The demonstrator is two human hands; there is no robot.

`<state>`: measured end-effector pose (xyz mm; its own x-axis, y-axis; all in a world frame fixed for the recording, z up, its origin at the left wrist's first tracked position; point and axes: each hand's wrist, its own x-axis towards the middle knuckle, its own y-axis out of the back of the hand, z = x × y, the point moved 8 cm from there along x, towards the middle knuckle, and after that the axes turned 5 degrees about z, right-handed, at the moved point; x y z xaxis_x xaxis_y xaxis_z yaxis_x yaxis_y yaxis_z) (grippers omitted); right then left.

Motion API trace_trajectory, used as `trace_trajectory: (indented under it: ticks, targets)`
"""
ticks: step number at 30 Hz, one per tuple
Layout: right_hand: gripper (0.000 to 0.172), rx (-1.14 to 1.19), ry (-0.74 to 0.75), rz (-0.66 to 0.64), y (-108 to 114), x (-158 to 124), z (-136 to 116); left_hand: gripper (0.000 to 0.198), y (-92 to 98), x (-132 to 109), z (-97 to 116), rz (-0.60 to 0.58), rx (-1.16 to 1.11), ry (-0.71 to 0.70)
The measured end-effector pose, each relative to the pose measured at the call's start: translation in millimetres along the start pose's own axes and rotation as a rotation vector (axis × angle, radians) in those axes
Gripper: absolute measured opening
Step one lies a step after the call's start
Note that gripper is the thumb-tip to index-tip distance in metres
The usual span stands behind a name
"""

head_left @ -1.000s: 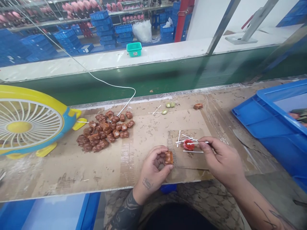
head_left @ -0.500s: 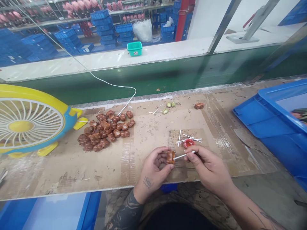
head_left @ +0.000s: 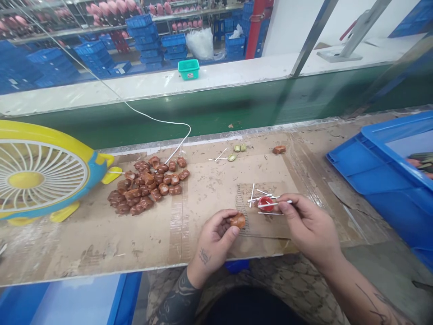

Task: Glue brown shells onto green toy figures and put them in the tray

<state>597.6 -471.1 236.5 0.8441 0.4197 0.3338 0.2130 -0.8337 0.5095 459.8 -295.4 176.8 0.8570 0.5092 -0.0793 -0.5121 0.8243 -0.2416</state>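
My left hand [head_left: 213, 239] pinches a small brown moulded piece [head_left: 237, 220] between thumb and fingers, just above the cardboard. My right hand [head_left: 311, 228] grips a white cotton swab [head_left: 274, 204] whose tip rests in a small red cap [head_left: 266, 203]. Several loose swabs [head_left: 257, 194] lie around the cap. A heap of brown pieces [head_left: 145, 186] sits on the cardboard to the left.
A yellow and blue desk fan [head_left: 37, 174] stands at the far left with a white cable [head_left: 158, 122]. A blue crate [head_left: 389, 176] fills the right side. Green bits [head_left: 238, 149] and one stray brown piece [head_left: 279, 149] lie further back. A green conveyor wall [head_left: 216, 108] runs behind.
My right hand took the swab from the brown piece back up to the red cap. My left hand turned the brown piece and lowered it a little.
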Motion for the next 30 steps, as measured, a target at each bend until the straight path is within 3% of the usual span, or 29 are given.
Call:
trace_trajectory:
  ticks: [5, 10, 16, 20, 25, 30]
  targets:
    - [0.019, -0.208, 0.027, -0.002, 3, 13, 16, 0.037, 3.5, 1, 2, 0.021, 0.073, -0.029]
    - [0.022, -0.26, 0.047, -0.047, -3, 13, 19, 0.041, 4.6, 2, 3, 0.039, 0.106, -0.026]
    - [0.021, -0.131, -0.033, 0.029, 9, 12, 12, 0.042, 4.8, 0, 0, 0.025, 0.124, -0.017]
    - [0.021, 0.136, -0.096, -0.033, 0, 2, -3, 0.039, 5.7, 0, -2, 0.003, 0.176, -0.029]
    - [0.021, 0.212, -0.018, -0.195, -24, -12, -23, 0.036, 3.2, 0, 5, -0.019, 0.221, -0.069]
    - [0.02, 0.1, 0.099, -0.236, -32, -11, -29, 0.042, 0.8, 1, 10, -0.016, 0.238, -0.068]
